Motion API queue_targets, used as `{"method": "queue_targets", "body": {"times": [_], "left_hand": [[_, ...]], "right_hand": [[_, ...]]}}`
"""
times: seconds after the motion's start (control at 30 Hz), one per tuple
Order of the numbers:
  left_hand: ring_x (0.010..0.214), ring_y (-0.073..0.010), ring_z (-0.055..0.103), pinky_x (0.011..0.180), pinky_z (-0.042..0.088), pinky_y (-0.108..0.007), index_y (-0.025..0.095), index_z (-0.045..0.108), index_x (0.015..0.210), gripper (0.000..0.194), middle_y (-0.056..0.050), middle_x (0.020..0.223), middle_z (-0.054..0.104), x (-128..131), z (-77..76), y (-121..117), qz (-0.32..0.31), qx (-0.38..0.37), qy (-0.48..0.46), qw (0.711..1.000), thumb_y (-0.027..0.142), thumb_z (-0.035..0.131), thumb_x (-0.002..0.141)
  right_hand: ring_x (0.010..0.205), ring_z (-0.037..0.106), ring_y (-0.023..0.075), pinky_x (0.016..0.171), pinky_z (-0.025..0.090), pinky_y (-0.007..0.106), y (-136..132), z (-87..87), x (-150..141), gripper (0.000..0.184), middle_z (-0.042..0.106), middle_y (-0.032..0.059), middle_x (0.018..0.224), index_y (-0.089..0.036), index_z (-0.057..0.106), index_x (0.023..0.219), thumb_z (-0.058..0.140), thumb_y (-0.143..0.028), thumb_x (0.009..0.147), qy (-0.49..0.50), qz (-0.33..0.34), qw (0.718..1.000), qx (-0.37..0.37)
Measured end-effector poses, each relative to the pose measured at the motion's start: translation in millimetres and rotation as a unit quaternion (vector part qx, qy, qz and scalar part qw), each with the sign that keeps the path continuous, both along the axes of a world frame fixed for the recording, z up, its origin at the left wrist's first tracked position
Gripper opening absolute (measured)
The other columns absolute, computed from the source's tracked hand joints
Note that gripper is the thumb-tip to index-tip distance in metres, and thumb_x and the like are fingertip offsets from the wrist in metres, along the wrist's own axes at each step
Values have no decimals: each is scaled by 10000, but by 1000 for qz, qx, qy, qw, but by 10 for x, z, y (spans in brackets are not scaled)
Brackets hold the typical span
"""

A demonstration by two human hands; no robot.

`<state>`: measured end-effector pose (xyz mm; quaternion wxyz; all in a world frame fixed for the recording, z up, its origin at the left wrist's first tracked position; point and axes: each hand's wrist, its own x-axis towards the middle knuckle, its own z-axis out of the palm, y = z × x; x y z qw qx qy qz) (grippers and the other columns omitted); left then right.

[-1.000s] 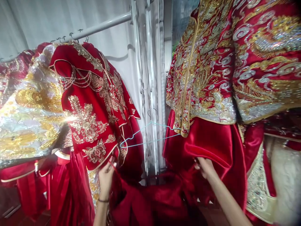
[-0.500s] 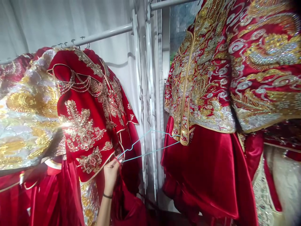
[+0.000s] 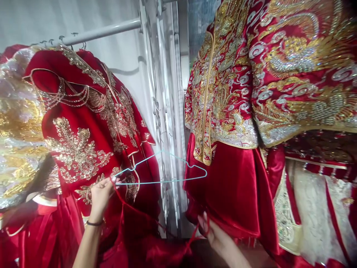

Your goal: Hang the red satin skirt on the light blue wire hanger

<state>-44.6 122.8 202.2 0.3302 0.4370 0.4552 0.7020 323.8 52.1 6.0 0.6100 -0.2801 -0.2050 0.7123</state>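
Pinched at its left end by my left hand point(image 3: 102, 193) is a light-blue wire hanger point(image 3: 164, 182), its hook upward. A thin red strap also runs from those fingers down to a red satin garment point(image 3: 139, 230), which sags low in the middle. Lower right, my right hand point(image 3: 212, 232) has its fingers curled around a red strap loop point(image 3: 196, 234) of the same garment. Some blur covers the right fingers. The hanger's right end is free, in front of a red satin skirt point(image 3: 231, 190).
A red jacket with gold beading point(image 3: 83, 149) hangs at left from a metal rail point(image 3: 111, 29). Embroidered jackets point(image 3: 223, 85) hang at right. White metal posts point(image 3: 167, 111) stand between, before a pale curtain point(image 3: 122, 52). White embroidered cloth point(image 3: 309, 208) hangs lower right.
My left hand has shifted left in view with the hanger, which now lies more level. My right hand has come into view at the lower right with a red strap.
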Motion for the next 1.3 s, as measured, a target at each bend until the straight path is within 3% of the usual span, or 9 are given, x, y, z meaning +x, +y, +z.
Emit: {"method": "queue_targets", "body": {"times": [0.13,0.27,0.43,0.6,0.7,0.83,0.93,1.13,1.3], "left_hand": [[511,-134,614,490,503,-219,120,654,714,152,-26,580,676,28,37,7,-6,-39,-9,999,193,668,582],[541,-133,625,519,511,-212,118,646,697,140,-23,590,678,50,9,11,-28,-64,-26,997,185,665,576],[576,-169,641,541,535,-265,123,646,708,181,-31,609,684,58,-43,49,-42,-42,-9,998,215,677,555],[556,-162,634,539,538,-267,111,650,713,254,-36,605,681,63,-90,65,-46,-23,-28,998,252,719,514],[549,-162,630,515,533,-266,105,649,717,281,-47,622,683,51,-107,74,-35,-8,-49,998,272,728,506],[574,-178,640,523,537,-281,102,644,708,284,-72,655,689,31,-142,92,-33,-1,-44,999,286,730,508],[595,-181,645,550,544,-293,100,650,732,288,-81,672,693,41,-191,93,-39,-9,-19,999,292,717,528],[596,-169,644,543,539,-276,109,652,735,247,-65,674,696,99,-266,61,-44,-24,-28,998,259,701,546],[601,-180,649,542,541,-285,107,644,723,238,-69,672,697,122,-247,3,-41,-19,-30,999,253,697,542]], "right_hand": [[944,626,209,826,519,265,271,628,486,273,698,74,905,-178,660,708,802,-328,530,11,-106,994,30],[977,610,215,930,456,333,400,1114,826,358,677,79,1001,-175,684,853,770,-388,579,-102,-162,975,113],[960,613,253,991,372,432,545,1653,844,414,690,80,956,-186,702,875,743,-468,574,-299,-133,923,203],[873,642,280,943,405,461,639,2169,762,438,701,117,864,-149,715,822,726,-506,567,-409,-54,870,269],[892,637,282,901,446,448,593,2207,868,447,690,133,918,-159,708,867,713,-511,590,-415,-27,868,273],[993,597,283,868,476,426,468,1966,1111,450,654,140,1038,-196,689,939,694,-515,622,-367,-48,896,247],[996,595,283,903,451,433,446,1838,1144,462,659,141,1023,-187,692,930,719,-503,594,-372,-50,897,234],[884,639,279,959,390,465,632,1964,874,473,701,122,864,-142,709,815,760,-497,505,-419,-61,873,244],[832,652,269,909,439,460,700,1922,900,449,707,106,822,-158,711,779,749,-512,506,-402,-109,881,225]]}}
